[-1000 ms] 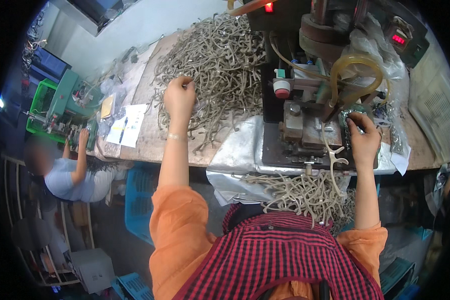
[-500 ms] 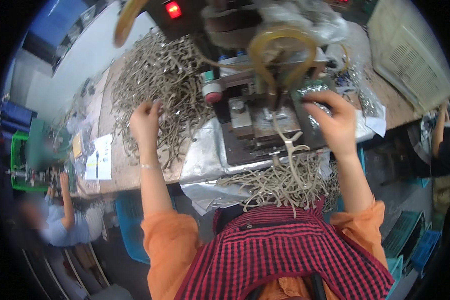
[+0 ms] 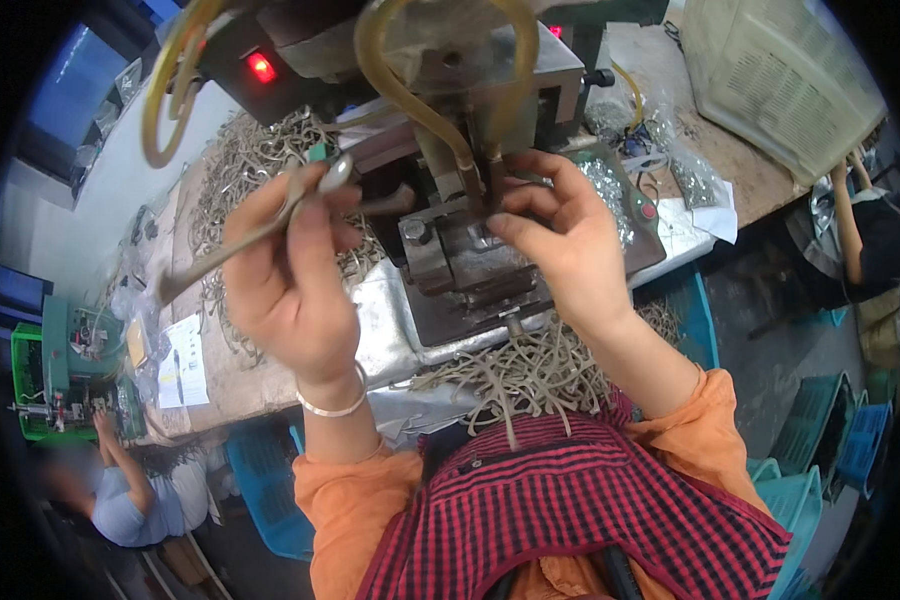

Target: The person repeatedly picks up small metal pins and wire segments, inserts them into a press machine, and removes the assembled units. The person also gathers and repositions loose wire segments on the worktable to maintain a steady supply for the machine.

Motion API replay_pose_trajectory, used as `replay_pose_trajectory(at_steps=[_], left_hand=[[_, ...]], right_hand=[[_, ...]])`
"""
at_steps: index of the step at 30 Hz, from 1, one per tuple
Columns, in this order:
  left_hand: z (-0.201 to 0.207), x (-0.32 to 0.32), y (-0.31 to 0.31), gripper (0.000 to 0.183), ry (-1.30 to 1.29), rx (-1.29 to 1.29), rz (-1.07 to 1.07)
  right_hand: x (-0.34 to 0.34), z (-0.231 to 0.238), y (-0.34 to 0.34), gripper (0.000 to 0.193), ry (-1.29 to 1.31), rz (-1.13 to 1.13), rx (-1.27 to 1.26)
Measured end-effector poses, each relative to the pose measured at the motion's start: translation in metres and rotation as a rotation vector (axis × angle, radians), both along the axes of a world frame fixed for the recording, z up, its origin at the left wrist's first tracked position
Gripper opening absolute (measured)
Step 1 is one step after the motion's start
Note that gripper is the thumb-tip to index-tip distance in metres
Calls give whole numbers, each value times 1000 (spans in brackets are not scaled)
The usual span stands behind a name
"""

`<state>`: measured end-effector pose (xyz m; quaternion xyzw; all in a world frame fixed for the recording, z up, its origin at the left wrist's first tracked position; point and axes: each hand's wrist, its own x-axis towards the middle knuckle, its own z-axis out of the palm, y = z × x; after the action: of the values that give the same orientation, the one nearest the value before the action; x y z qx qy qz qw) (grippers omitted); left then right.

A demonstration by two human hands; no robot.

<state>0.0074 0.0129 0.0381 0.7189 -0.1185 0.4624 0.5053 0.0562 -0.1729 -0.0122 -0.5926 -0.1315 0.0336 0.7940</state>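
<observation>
My left hand (image 3: 295,275) is raised beside the machine, closed round a long, dull grey-brown metal piece (image 3: 235,252) with a rounded, shinier end (image 3: 337,172) at the fingers. My right hand (image 3: 565,235) reaches in to the press-like machine's fixture (image 3: 460,250), a dark metal block with a bolt. Its thumb and fingers are bent together just under the upright rod with yellow hoses (image 3: 465,155); whatever they pinch is too small or hidden to make out. Similar curved, forked metal pieces lie in a heap (image 3: 530,370) between the machine and my apron.
A larger heap of metal pieces (image 3: 255,150) covers the bench left of the machine. Small shiny parts (image 3: 605,195) lie right of the fixture, near a red button (image 3: 649,211). A pale plastic crate (image 3: 770,90) stands far right. A co-worker (image 3: 120,490) sits at left.
My left hand has come up from the large heap with a metal piece. My right hand has moved from the small shiny parts into the fixture. The forked piece hanging at the fixture is gone from there.
</observation>
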Motion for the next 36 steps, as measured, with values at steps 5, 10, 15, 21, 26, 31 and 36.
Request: replay_pose_trajectory(at_steps=[5, 10, 15, 21, 26, 31, 36], left_hand=[[-2, -48, -16, 31, 739, -444, -843], [-24, -29, -48, 39, 1281, -1009, -988], [-29, -25, -61, 39, 1282, -1101, -932], [-33, -19, -69, 36, 1235, -1142, -804], [-47, -23, -89, 35, 1105, -1217, -553], [-80, -24, -23, 34, 994, -710, -740], [-101, -27, 185, 33, 635, -224, -16]], right_hand=[[15, -20, -52, 27, -500, -249, -679], [49, -106, -96, 22, -552, -523, -1247], [59, -101, -101, 20, -497, -548, -1091], [66, -109, -64, 24, -792, -124, -1381], [96, -127, -90, 9, -732, -465, -1077], [75, -114, -79, 10, -468, -543, -830], [49, -56, -68, 21, -153, -428, -845]])
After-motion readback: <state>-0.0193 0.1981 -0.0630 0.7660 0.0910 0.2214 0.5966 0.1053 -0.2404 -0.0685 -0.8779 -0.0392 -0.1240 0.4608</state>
